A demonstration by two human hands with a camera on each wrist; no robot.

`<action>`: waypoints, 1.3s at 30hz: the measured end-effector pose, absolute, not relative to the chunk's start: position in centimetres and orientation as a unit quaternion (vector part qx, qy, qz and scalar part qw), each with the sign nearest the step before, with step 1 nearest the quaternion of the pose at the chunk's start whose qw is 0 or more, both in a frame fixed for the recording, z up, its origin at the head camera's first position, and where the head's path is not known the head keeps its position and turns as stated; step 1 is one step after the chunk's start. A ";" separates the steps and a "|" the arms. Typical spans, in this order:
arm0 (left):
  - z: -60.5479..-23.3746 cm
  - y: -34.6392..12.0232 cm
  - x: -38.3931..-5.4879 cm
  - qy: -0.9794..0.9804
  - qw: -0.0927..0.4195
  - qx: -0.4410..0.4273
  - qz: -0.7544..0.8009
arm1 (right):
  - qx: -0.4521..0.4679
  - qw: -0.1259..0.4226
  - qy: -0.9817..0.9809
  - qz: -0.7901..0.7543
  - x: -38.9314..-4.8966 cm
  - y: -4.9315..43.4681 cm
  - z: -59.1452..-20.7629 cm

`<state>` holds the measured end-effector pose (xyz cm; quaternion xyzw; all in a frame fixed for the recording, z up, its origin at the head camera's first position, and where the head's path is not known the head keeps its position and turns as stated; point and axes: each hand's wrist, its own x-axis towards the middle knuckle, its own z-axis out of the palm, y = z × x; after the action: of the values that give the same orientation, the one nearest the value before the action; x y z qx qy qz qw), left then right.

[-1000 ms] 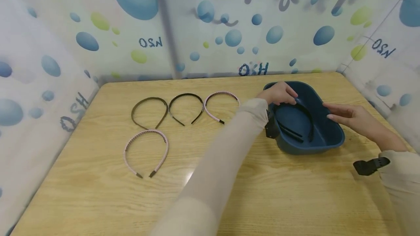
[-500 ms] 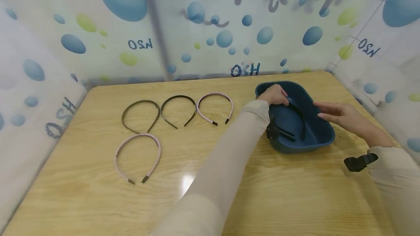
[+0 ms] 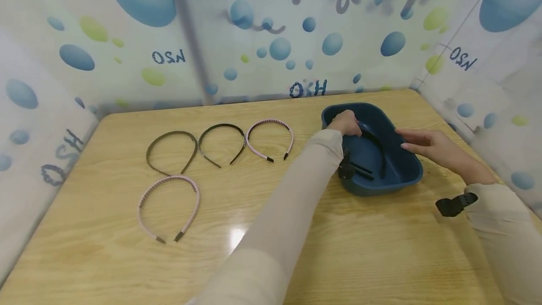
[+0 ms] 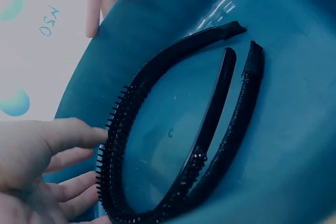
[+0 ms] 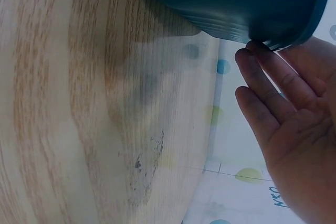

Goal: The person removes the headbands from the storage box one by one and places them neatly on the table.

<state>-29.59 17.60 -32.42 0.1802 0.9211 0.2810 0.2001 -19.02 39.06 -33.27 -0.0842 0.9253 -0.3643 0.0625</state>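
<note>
Inside the dark blue basin (image 3: 408,166) lie black headbands, overlapping, with three ends in sight. My left hand (image 3: 346,123) reaches over the basin's left side and pinches the curved part of a black headband (image 4: 139,85) with comb teeth, its thumb on the teeth and fingers below. A second strip of black headband (image 4: 207,116), partly glittery, runs inside it. At the basin's right rim my right hand (image 3: 436,147) grips the edge, thumb over the rim, fingertips against the outer wall in the right wrist view.
On the wooden table (image 3: 296,258) to the left lie a brown headband (image 3: 149,147), a thin black headband (image 3: 222,125), a pink headband (image 3: 271,121) and another pink headband (image 3: 139,211) nearer the front. A bubble-patterned wall (image 3: 271,74) stands behind.
The head view has shifted, so everything sits further left in it. My left hand stays at the black headband in the basin and my right hand at the rim.
</note>
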 end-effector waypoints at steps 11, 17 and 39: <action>-32.8 17.9 -29.9 0.922 0.210 0.166 0.279 | -0.086 0.060 0.925 -0.366 -19.0 38.8 -33.2; -32.8 18.0 -30.0 0.923 0.219 0.159 0.273 | -0.109 0.058 0.917 -0.379 -19.1 39.0 -33.3; -32.0 18.1 -29.7 0.928 0.189 0.149 0.284 | -0.093 0.068 0.921 -0.372 -19.0 39.0 -33.3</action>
<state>-29.67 18.07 -32.03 0.1488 0.9283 0.2837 0.1886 -18.95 39.03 -33.27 -0.0928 0.9213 -0.3716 0.0675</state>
